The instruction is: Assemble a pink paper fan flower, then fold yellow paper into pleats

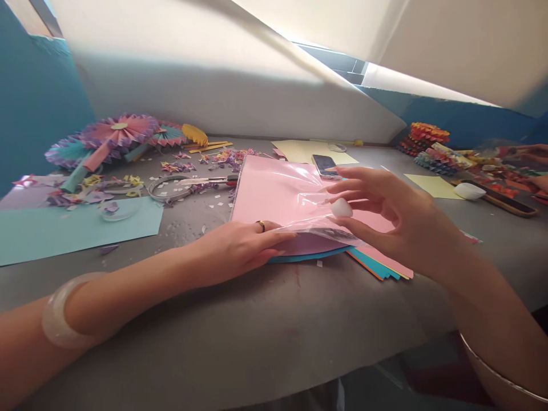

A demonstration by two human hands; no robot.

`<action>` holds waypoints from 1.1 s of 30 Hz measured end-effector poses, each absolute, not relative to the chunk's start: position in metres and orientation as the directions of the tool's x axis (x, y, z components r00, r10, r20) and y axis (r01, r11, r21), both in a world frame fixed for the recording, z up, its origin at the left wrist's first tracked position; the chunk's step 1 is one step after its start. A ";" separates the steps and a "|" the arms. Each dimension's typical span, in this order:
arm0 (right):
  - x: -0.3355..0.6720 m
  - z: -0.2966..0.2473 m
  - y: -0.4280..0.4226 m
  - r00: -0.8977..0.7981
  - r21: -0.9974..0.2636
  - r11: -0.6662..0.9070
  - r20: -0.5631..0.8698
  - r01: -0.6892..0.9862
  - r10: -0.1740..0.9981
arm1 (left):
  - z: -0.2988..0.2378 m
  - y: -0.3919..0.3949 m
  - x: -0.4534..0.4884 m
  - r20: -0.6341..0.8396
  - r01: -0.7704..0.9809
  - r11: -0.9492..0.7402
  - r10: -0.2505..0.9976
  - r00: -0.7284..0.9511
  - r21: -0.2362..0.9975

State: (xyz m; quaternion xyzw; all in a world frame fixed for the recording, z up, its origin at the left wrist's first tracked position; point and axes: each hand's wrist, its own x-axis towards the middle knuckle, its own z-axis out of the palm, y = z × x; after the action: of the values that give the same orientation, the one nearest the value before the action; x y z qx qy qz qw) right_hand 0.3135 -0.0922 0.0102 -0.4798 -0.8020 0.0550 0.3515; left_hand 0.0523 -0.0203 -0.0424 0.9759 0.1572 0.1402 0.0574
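Pink paper's (261,194) plastic edge (317,233) runs between left hand (233,248) and right hand (398,220).

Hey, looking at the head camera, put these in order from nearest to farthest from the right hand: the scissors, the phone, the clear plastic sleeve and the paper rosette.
From the right hand:
1. Clear plastic sleeve: centre, touching the hand.
2. Phone: just behind the sleeve.
3. Scissors: left of centre.
4. Paper rosette: far left, towards the back.

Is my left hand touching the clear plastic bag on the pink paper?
Touching. The head view shows the left hand resting its fingers on the lower edge of the clear plastic bag, which lies over the pink paper.
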 end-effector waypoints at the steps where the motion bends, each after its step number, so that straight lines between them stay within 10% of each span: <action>1: 0.314 0.010 -0.090 -0.307 -0.434 0.552 0.515 0.712 0.800 | -0.042 -0.021 0.053 0.259 0.290 -0.945 0.321 0.911 0.152; 11: 0.311 0.020 -0.056 -0.425 -0.264 0.603 0.504 0.753 0.752 | -0.038 -0.024 0.056 0.227 0.308 -0.950 0.313 0.922 0.056; 23: 0.231 0.024 0.094 -0.555 -0.252 0.565 0.115 0.786 0.824 | -0.043 -0.030 0.064 0.222 0.208 -0.966 0.171 0.960 -0.156; 33: 0.354 0.019 0.132 -0.168 -0.229 0.185 0.093 0.956 0.981 | -0.043 -0.032 0.062 0.164 0.200 -0.961 0.170 0.972 -0.189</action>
State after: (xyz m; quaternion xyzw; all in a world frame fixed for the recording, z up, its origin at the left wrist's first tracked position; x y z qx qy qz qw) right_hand 0.3543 0.1322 0.0190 -0.6356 -0.7619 0.0585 0.1097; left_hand 0.0618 -0.0315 -0.0427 0.9876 0.0935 0.0733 -0.1025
